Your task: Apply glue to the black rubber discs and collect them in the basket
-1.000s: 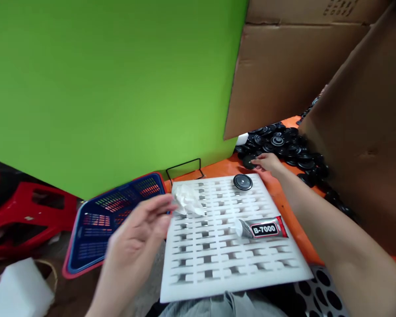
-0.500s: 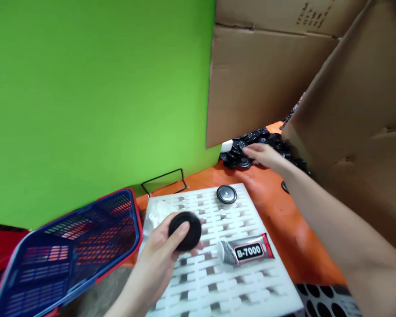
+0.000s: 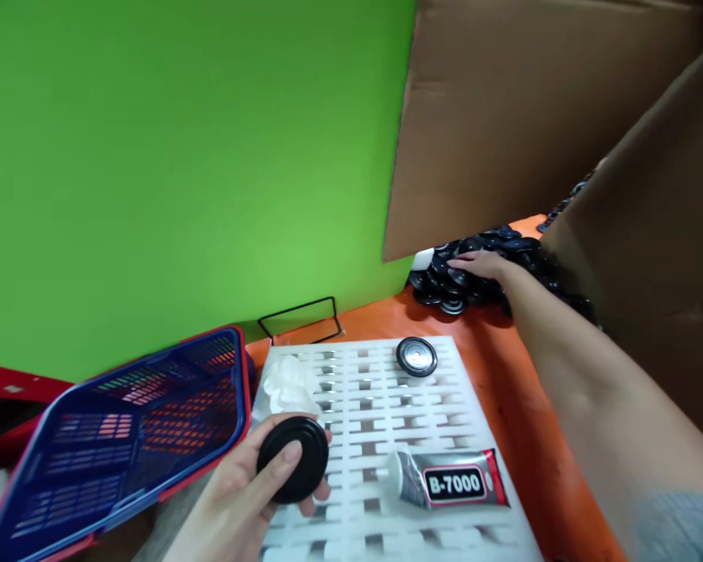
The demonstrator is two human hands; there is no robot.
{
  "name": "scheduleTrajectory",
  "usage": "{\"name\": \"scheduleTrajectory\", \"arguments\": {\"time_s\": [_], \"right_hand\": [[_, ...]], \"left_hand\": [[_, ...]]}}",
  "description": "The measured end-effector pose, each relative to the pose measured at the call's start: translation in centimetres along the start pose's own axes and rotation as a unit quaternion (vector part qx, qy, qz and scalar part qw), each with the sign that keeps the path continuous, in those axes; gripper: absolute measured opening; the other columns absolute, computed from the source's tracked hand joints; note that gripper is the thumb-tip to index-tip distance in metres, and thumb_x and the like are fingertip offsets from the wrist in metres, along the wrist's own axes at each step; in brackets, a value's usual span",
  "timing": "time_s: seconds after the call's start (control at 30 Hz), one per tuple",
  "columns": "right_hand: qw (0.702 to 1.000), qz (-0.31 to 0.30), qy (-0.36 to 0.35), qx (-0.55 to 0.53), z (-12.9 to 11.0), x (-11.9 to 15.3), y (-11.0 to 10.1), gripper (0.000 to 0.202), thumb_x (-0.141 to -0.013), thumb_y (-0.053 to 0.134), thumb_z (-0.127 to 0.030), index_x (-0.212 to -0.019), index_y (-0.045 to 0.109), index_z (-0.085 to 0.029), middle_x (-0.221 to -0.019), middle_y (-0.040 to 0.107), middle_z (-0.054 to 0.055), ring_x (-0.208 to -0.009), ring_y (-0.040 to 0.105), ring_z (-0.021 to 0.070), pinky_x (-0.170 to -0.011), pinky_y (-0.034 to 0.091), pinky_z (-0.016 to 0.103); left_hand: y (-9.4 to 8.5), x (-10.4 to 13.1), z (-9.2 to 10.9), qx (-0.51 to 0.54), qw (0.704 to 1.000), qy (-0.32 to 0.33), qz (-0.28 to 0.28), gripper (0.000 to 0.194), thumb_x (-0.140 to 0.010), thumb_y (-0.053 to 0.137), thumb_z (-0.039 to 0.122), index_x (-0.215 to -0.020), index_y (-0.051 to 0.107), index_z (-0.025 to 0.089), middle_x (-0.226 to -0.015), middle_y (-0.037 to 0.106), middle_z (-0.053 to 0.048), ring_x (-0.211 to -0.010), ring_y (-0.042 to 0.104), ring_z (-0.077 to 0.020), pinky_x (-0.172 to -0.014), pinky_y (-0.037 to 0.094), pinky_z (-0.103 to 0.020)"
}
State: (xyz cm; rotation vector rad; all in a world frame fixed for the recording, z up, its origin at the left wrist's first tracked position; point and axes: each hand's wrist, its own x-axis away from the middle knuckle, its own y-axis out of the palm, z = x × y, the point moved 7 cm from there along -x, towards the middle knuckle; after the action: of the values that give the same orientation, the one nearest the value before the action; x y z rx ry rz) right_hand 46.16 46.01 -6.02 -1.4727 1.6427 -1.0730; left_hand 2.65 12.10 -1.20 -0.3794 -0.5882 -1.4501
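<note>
Blk disc (image 3: 308, 472): round, dark all over, w/ a slightly glossy face & a stepped ring nr the rim. It's up off the board, over the near-left part, face tilted toward the camera. Left hand (image 3: 243, 496) pinches it: thumb flat across the face, fingers behind, tips showing past the right edge.

Under & beyond it, white slotted board (image 3: 390, 414), rows of short slots. On it: crumpled white wrap (image 3: 290, 380) at far left, just past the held disc; silver glue tube (image 3: 454, 485), "B-7000" on a blk label, red tail end to the right, nozzle end left; second disc (image 3: 417, 357) nr the far edge, blk rim w/ paler, shinier middle.

Past the board's far-right corner, right hand (image 3: 480, 264) is at the disc pile (image 3: 452, 306), fingers stretched out together over it; can't tell if they grip one, view's too small & dim there. Pile sits on orange sheet (image 3: 504, 390), nr brown cardbd (image 3: 486, 125). Left of board: blue basket (image 3: 87, 468) w/ red rim. Behind: green panel (image 3: 181, 172).
</note>
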Motion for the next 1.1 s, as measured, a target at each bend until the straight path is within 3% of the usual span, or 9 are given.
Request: {"name": "scheduleTrajectory", "arguments": {"time_s": [0.2,0.33,0.5,0.57,0.67,0.83,0.93,1.03,1.1], "right_hand": [[0.999,-0.043,-0.019,-0.007,-1.3,7.8,2.9,0.041,-0.093,0.059,-0.041,-0.128,0.056,-0.02,-0.136,0.055,0.01,-0.119,0.056,0.0251,-0.101,0.047,0.051],[0.998,-0.013,-0.041,-0.034,-3.1,13.9,2.3,0.051,-0.09,0.06,-0.048,-0.136,0.054,-0.026,-0.149,0.045,0.012,-0.136,0.044,0.0304,-0.113,0.036,0.051],[0.991,0.038,-0.099,-0.077,-6.1,26.6,-1.2,0.05,-0.095,0.045,-0.05,-0.14,0.051,-0.031,-0.152,0.043,0.008,-0.142,0.038,0.0283,-0.115,0.035,0.046],[0.985,-0.006,-0.146,-0.087,-7.7,32.4,-0.7,0.042,-0.091,0.053,-0.052,-0.13,0.06,-0.038,-0.14,0.057,0.002,-0.13,0.052,0.0263,-0.106,0.047,0.043],[0.973,-0.026,-0.229,-0.008,-9.6,38.9,1.6,0.059,-0.085,0.064,-0.05,-0.141,0.049,-0.039,-0.14,0.057,0.003,-0.128,0.054,0.0308,-0.104,0.047,0.052],[0.967,0.125,-0.224,-0.001,-11.0,41.8,2.6,0.048,-0.087,0.064,-0.042,-0.133,0.056,-0.032,-0.113,0.068,0.008,-0.104,0.063,0.0307,-0.091,0.051,0.051],[0.958,0.175,-0.224,-0.042,-12.9,43.3,1.9,0.055,-0.087,0.064,-0.033,-0.14,0.05,-0.037,-0.112,0.067,0.008,-0.102,0.064,0.0307,-0.088,0.053,0.05],[0.951,0.167,-0.241,-0.096,-14.3,45.3,0.8,0.061,-0.087,0.064,-0.029,-0.143,0.046,-0.041,-0.119,0.065,0.008,-0.105,0.065,0.031,-0.089,0.057,0.051],[0.95,0.096,-0.24,-0.175,-14.2,45.8,0.7,0.054,-0.089,0.061,-0.029,-0.14,0.049,-0.042,-0.122,0.065,0.006,-0.104,0.068,0.029,-0.086,0.061,0.046]], "left_hand": [[2.3,1.1,-0.1,-0.006,0.997,0.005,-0.083,0.03,-0.085,0.067,0.04,-0.105,0.062,0.018,-0.093,0.066,-0.006,-0.072,0.066,-0.0189,-0.059,0.048,-0.027],[3.1,1.9,-1.1,-0.016,0.989,-0.01,-0.147,0.031,-0.085,0.067,0.035,-0.11,0.061,0.018,-0.095,0.066,-0.006,-0.078,0.068,-0.0202,-0.065,0.05,-0.028],[2.8,2.8,-1.8,-0.028,0.98,-0.017,-0.195,0.033,-0.083,0.064,0.025,-0.114,0.058,0.017,-0.097,0.067,-0.007,-0.08,0.07,-0.0214,-0.068,0.051,-0.029],[2.6,3.0,-1.9,-0.042,0.977,-0.015,-0.207,0.03,-0.083,0.062,0.022,-0.112,0.058,0.017,-0.098,0.068,-0.007,-0.08,0.07,-0.021,-0.067,0.051,-0.029],[3.0,3.4,-2.8,-0.066,0.965,-0.02,-0.253,0.027,-0.082,0.061,0.019,-0.108,0.059,0.015,-0.098,0.069,-0.009,-0.078,0.071,-0.0213,-0.064,0.051,-0.028],[6.1,4.7,-5.6,-0.024,0.939,-0.068,-0.336,0.039,-0.079,0.065,0.017,-0.118,0.058,0.015,-0.088,0.069,-0.007,-0.073,0.072,-0.0209,-0.061,0.051,-0.026],[7.9,5.0,-5.8,0.063,0.931,-0.058,-0.355,0.042,-0.078,0.067,0.017,-0.119,0.058,0.016,-0.091,0.069,-0.008,-0.075,0.073,-0.0222,-0.062,0.053,-0.026],[8.5,4.7,-4.8,0.151,0.923,-0.037,-0.353,0.038,-0.079,0.066,0.016,-0.117,0.06,0.014,-0.095,0.07,-0.011,-0.076,0.072,-0.0218,-0.063,0.055,-0.027],[8.3,4.6,-4.4,0.193,0.913,-0.051,-0.354,0.037,-0.08,0.063,0.015,-0.117,0.061,0.013,-0.095,0.07,-0.012,-0.074,0.072,-0.0212,-0.06,0.055,-0.025]]}}
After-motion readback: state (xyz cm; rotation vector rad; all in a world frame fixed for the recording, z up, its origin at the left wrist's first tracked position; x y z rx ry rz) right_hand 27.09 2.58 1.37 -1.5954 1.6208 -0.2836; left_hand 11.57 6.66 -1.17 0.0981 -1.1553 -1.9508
